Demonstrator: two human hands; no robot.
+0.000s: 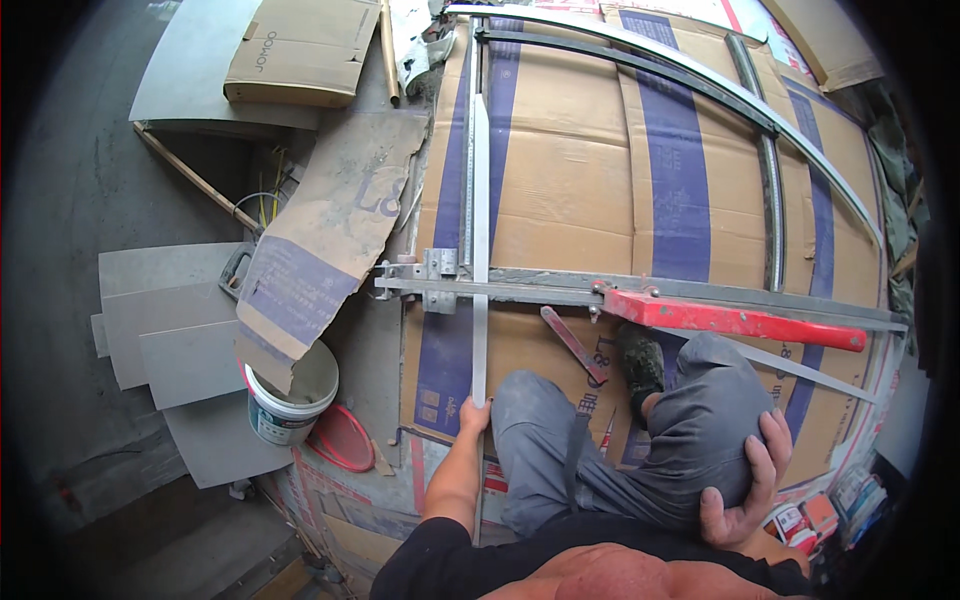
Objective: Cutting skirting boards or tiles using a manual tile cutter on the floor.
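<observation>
My left hand point(473, 415) is closed around the near part of a long, narrow, light-grey strip point(481, 200). The strip runs away from me and crosses the metal rail point(550, 284) of a manual tile cutter. A red handle point(740, 322) lies along the right part of that rail. My right hand point(755, 480) rests at the side of my bent right knee, fingers apart and holding nothing. A small red-and-grey bar point(573, 345) lies on the cardboard between the rail and my legs.
Flattened cardboard point(570, 190) covers the floor under the cutter frame. To the left stand a white bucket point(290, 405), a red round mesh piece point(343, 438) and several grey tile pieces point(190, 355). A cardboard box point(300, 50) sits far left; small packages point(800, 525) lie near right.
</observation>
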